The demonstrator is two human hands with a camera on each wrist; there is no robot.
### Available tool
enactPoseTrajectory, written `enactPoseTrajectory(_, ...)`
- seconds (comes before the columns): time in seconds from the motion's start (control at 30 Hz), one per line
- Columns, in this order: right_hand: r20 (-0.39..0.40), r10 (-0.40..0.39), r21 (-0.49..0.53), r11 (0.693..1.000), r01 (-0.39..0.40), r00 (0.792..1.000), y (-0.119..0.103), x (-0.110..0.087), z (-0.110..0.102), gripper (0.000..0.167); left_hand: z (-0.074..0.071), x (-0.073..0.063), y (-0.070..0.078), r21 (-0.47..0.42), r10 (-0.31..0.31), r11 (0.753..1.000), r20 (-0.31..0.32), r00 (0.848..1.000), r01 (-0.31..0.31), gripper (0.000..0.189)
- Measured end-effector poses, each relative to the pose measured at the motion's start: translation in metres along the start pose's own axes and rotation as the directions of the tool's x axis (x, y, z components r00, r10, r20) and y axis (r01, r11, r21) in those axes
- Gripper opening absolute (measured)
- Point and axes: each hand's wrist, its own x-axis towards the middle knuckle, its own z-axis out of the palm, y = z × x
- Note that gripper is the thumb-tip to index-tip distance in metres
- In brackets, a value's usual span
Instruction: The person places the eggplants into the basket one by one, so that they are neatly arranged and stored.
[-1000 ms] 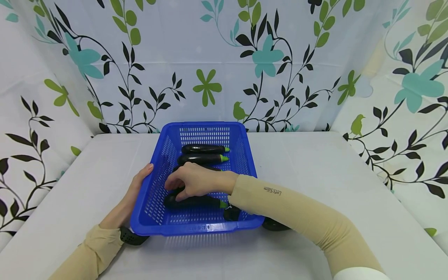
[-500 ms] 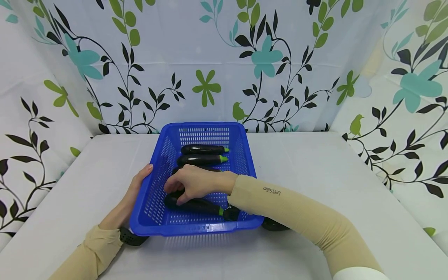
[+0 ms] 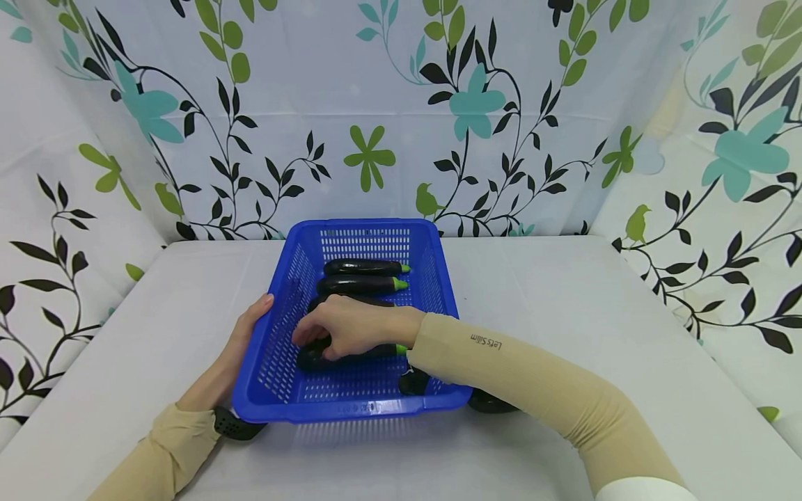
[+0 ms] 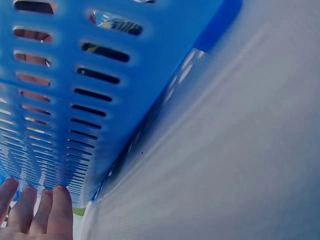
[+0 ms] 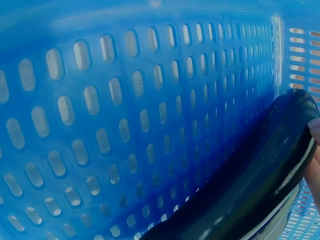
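Note:
Inside the blue plastic basket, my right hand grips a glossy black eggplant near its blunt left end. Its green stem end points right. The right wrist view shows this eggplant beside the slotted basket wall, with fingertips on it. Farther back lie eggplants in a row, one partly hidden by the hand. My left hand rests against the outside of the basket's left wall. In the left wrist view, its straight fingers lie along that slotted wall.
The basket stands on a white-covered table. A patterned curtain hangs behind and at both sides. A dark object sits outside the basket's front right corner, partly hidden by the right sleeve. Another dark object shows below the right wrist.
The held eggplant's stem end first swung toward the front of the basket, then back away toward the rear. The left hand and basket have stayed in place.

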Motion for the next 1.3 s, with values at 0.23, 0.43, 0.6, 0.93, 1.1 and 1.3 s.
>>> enactPoseTrajectory(0.23,-0.007,0.022,0.004,1.0,-0.022,1.0,-0.0011,0.0,-0.0002,0.044,0.0003,0.0,0.0013,-0.01,-0.004,1.0,0.002,1.0,0.004,0.073)
enactPoseTrajectory(0.43,-0.001,0.013,0.022,1.0,-0.013,1.0,0.0009,0.0002,0.0,0.044,0.0007,-0.0002,0.002,-0.011,-0.014,1.0,0.006,1.0,0.014,0.074)
enactPoseTrajectory(0.6,0.006,0.001,0.027,1.0,-0.002,1.0,0.0016,0.0006,0.0004,0.044,0.0007,0.0003,0.0017,-0.004,-0.011,1.0,0.002,1.0,0.011,0.075)
enactPoseTrajectory(0.93,0.019,-0.004,0.019,1.0,0.004,1.0,0.0013,0.0013,0.0007,0.044,-0.0013,0.0007,-0.0001,0.004,-0.006,1.0,-0.005,1.0,0.006,0.075)
enactPoseTrajectory(1.1,0.028,0.002,0.027,1.0,-0.003,1.0,0.0022,0.0016,0.0013,0.044,-0.0012,0.0003,0.0002,0.017,-0.009,1.0,-0.005,1.0,0.009,0.075)
enactPoseTrajectory(1.3,0.027,-0.001,0.032,0.999,0.0,1.0,0.0025,0.0016,0.0014,0.044,-0.0008,0.0008,0.0007,0.016,-0.009,1.0,-0.003,1.0,0.009,0.075)
